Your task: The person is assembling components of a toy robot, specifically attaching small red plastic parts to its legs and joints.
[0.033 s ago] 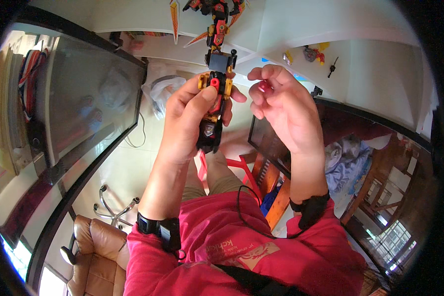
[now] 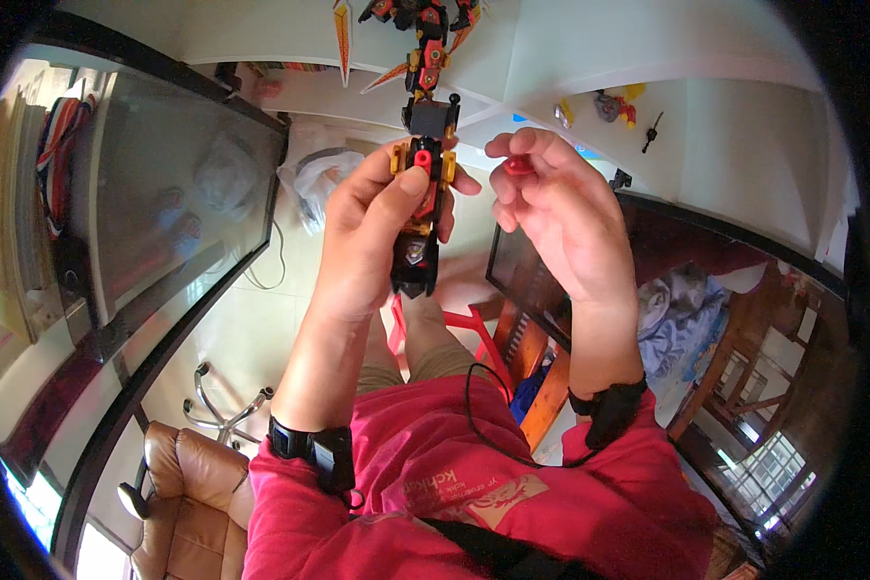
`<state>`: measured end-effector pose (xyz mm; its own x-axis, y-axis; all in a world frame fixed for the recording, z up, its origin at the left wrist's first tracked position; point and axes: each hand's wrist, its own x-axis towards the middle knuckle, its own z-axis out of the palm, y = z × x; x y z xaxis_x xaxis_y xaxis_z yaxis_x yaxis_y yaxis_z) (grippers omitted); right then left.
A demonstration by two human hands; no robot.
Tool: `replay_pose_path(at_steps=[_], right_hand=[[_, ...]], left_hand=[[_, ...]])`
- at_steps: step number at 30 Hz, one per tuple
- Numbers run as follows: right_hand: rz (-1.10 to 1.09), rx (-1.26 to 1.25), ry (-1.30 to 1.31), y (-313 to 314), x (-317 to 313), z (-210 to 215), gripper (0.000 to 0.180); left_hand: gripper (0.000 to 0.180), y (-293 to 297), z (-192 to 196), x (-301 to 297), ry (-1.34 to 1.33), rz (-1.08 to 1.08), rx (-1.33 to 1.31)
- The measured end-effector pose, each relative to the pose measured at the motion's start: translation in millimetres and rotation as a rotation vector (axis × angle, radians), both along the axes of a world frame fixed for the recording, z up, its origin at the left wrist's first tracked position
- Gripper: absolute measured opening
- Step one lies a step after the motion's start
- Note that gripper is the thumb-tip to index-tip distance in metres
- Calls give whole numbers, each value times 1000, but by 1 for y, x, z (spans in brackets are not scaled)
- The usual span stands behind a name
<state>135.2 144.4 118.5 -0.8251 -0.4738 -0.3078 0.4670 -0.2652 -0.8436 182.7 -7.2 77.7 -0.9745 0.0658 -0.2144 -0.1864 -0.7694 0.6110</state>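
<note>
My left hand (image 2: 362,217) is wrapped round a building-brick figure (image 2: 423,198) of black, red and gold parts. Its thumb presses on a red piece on the front of the body. The figure stretches upward through a dark grey block into a jointed section (image 2: 425,68) with orange-and-white blade pieces. A little to the right, my right hand (image 2: 575,208) pinches a small shiny red brick piece (image 2: 518,166) between thumb and fingers. That piece is apart from the figure. The fingers of my left hand behind the figure are partly hidden.
On the white table (image 2: 590,43) at the far right lie a small black rod piece (image 2: 653,132) and some yellow, red and grey pieces (image 2: 617,104). A clear plastic bag (image 2: 314,184) is beyond my left hand. A brown chair (image 2: 188,503) stands at the lower left.
The figure has tilted slightly in my left hand, its lower end shifting a little to the right. The red piece in my right hand has turned slightly.
</note>
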Motion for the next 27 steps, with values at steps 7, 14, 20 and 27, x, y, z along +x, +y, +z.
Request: replay_pose_path(at_steps=[7, 14, 20, 27], right_hand=[[14, 236, 187, -6, 1, 14, 19], [35, 385, 529, 7, 2, 6, 15], [88, 626, 985, 3, 0, 12, 15], [30, 608, 990, 0, 2, 10, 21]], left_hand=[[34, 2, 2, 1, -43, 35, -288], [42, 2, 10, 3, -26, 12, -208], [44, 4, 14, 7, 23, 5, -231], [47, 4, 13, 8, 40, -40, -239]])
